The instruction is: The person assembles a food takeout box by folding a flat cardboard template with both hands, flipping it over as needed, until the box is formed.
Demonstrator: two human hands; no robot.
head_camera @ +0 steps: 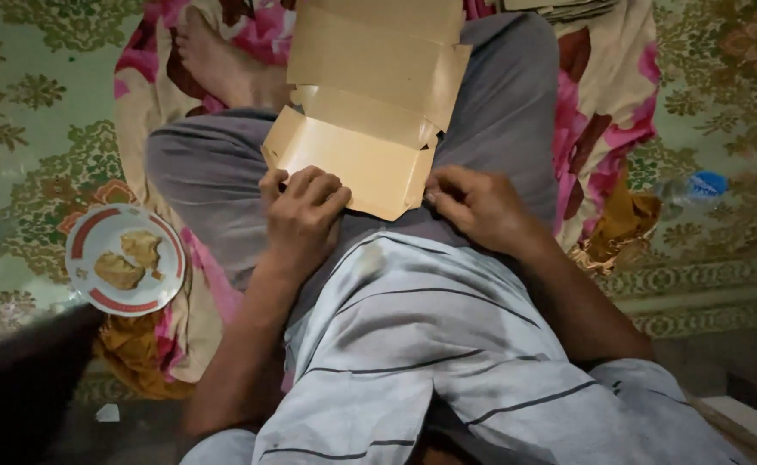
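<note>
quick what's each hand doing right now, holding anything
Left hand: closed, pinching the near edge of the brown cardboard sheet.
Right hand: fingers curled, pressing the sheet's near right corner.

- Flat brown die-cut cardboard box blank [370, 112] lies across the lap.
- Left hand [302, 215] fingers [314, 185] curl over its near edge.
- Right hand [473, 205] fingertips [434, 194] pinch the near corner flap.
- Round white plate with red rim [94, 228], holding food, well left of the left fingers.
</note>
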